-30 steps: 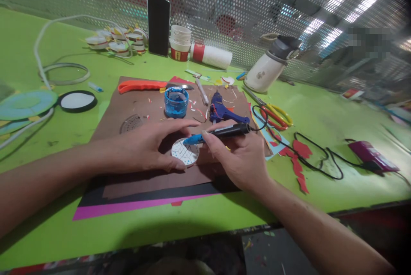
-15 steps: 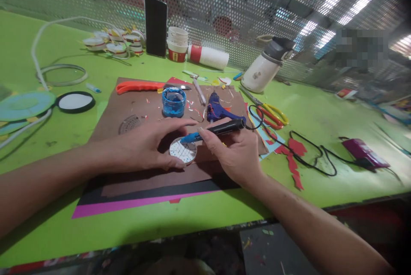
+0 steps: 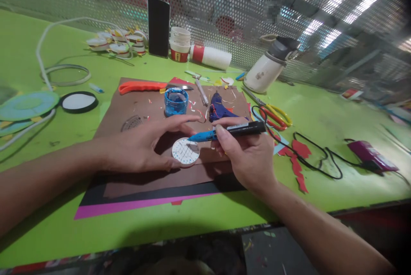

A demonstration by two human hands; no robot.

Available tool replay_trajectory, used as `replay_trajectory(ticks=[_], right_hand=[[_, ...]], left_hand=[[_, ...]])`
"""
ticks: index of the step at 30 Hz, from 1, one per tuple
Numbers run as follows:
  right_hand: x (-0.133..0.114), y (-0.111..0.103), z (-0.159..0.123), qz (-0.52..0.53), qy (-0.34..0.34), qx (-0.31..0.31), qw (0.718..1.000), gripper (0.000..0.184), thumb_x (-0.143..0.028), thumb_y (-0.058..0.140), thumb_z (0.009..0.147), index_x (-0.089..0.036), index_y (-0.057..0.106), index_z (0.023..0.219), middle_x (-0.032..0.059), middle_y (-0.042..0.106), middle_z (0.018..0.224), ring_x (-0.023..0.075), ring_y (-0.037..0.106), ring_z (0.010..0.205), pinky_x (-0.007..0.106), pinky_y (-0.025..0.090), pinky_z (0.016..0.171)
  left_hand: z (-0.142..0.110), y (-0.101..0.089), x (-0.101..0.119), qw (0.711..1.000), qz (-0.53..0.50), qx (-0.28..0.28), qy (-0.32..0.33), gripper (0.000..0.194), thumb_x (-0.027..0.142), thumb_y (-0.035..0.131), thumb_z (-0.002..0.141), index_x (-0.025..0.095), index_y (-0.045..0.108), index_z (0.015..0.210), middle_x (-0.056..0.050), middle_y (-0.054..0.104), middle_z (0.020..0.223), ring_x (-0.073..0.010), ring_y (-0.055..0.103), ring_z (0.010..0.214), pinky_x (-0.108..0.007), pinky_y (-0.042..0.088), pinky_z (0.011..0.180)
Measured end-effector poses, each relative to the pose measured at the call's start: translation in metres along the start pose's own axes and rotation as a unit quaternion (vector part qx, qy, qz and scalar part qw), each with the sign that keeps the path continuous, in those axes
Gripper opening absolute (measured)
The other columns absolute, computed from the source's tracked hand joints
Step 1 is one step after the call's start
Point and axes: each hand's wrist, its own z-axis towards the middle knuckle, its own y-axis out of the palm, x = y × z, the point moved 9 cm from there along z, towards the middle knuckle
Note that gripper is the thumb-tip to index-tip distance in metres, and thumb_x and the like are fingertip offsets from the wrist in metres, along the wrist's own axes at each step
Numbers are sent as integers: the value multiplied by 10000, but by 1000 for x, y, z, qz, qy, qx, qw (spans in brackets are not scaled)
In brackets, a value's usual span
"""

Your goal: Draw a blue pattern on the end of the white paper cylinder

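Note:
A small round white disc (image 3: 184,153) with a dark line pattern and blue dots lies on the brown sheet (image 3: 150,180). My left hand (image 3: 144,144) curves around it, thumb at the lower left rim and fingers behind the far edge. Between the fingers and thumb of my right hand (image 3: 250,155) is a blue-tipped marker (image 3: 231,131) with a black barrel, held at a slant. Its tip is at the upper edge of the disc; whether it touches is unclear. Just beyond stands an open jar of blue paint (image 3: 176,103).
Around the sheet lie an orange-handled utility knife (image 3: 143,87), a blue glue gun (image 3: 221,108), scissors (image 3: 278,116) and red paper scraps (image 3: 300,150). Farther back are a phone (image 3: 159,26), paper cups (image 3: 210,56) and a white bottle (image 3: 265,69). A black cable crosses the right side.
My right hand has shifted right with the marker, whose tip moved right across the disc. My left thumb has slid toward the disc's left rim. The whole view has shifted slightly.

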Motion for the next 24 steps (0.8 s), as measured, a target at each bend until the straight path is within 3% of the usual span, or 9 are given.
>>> replay_trajectory(ticks=[4,8,24], right_hand=[[-7,2,-2,-3,-33,-10,999,47,-290,935,1044,-281,915,1002,1,885,794,250,929,820,364,801,793],[-10,5,-1,-26,-38,-30,998,99,-286,930,1044,-286,906,948,-7,882,775,232,897,760,367,808,817],[-4,11,-1,-30,-26,-59,997,106,-336,939,1084,-259,947,1012,3,881,771,206,844,672,303,748,665]], left_hand=[[4,3,-1,1000,-14,-6,-6,1007,495,892,1080,338,510,1999,-93,937,1608,-401,862,1510,-518,665,1351],[5,5,-2,1000,-28,-3,-7,1015,523,909,1072,330,527,1993,-83,945,1593,-383,883,1461,-483,687,1313],[4,4,-10,1000,0,8,-26,1008,578,971,1028,388,614,1951,-67,920,1686,-416,873,1522,-463,725,1268]])
